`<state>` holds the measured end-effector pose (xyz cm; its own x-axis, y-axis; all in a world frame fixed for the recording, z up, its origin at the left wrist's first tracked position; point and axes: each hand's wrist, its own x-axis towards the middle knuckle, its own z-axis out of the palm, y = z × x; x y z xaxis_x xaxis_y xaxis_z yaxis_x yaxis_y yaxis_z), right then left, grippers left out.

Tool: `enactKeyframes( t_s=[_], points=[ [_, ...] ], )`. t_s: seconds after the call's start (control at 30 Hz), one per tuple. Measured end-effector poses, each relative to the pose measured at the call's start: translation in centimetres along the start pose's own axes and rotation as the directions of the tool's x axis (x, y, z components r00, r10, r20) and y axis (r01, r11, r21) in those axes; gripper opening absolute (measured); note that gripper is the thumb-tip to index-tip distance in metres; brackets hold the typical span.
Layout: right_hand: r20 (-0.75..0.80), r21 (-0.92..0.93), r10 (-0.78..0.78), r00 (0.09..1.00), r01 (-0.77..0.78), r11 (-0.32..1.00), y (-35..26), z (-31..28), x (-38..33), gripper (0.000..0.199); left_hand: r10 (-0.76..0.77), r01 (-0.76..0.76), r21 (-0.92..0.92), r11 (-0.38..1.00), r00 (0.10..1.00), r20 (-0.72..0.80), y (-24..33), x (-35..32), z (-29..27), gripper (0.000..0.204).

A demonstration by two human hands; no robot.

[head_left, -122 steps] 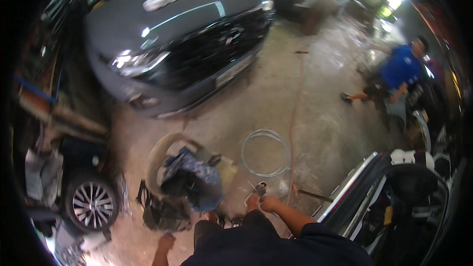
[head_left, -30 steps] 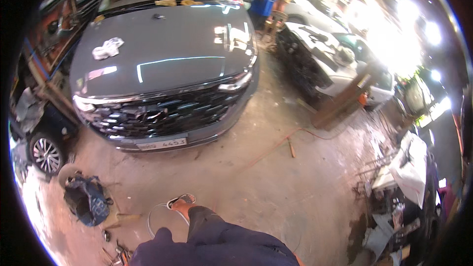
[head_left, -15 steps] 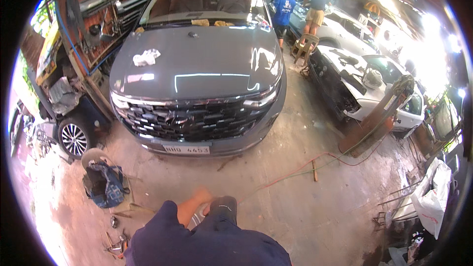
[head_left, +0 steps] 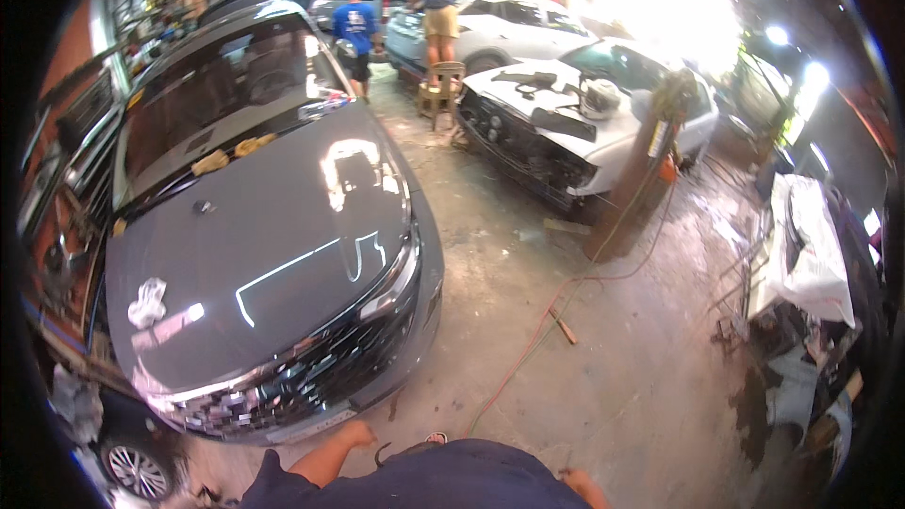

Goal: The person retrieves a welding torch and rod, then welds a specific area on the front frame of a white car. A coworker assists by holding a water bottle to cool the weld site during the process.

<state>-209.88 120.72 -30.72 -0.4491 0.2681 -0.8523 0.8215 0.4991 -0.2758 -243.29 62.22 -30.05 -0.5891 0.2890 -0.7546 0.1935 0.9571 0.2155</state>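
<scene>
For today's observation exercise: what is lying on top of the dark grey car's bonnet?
On the dark grey car's bonnet lies a crumpled white rag; two yellowish cloths sit near the windscreen base. What is under the bonnet cannot be seen, since it is closed.

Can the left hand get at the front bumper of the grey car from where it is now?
Probably yes: the left hand hangs close to the grey car's front bumper, with only bare floor between them.
</scene>
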Motion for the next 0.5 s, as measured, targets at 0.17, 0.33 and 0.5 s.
enactKeyframes(
  t_s=[0.17,0.33,0.5],
  points=[
    [-0.064,0.442,-0.068,0.996,0.089,0.893,-12.9,-4.7,0.0,0.052,0.056,-0.089,-0.117,0.989,0.963,-0.262,6.7,5.5,-19.3,0.054],
    [-0.048,0.222,-0.112,0.993,0.120,0.968,-16.1,-8.0,7.8,0.047,0.169,-0.239,-0.225,0.945,0.942,-0.290,16.3,11.5,-29.6,0.050],
    [-0.018,-0.044,-0.372,0.928,0.371,0.927,-3.0,-13.5,17.5,0.042,0.385,-0.411,-0.117,0.904,0.902,-0.193,23.9,18.8,-30.6,0.046]
  ],
)
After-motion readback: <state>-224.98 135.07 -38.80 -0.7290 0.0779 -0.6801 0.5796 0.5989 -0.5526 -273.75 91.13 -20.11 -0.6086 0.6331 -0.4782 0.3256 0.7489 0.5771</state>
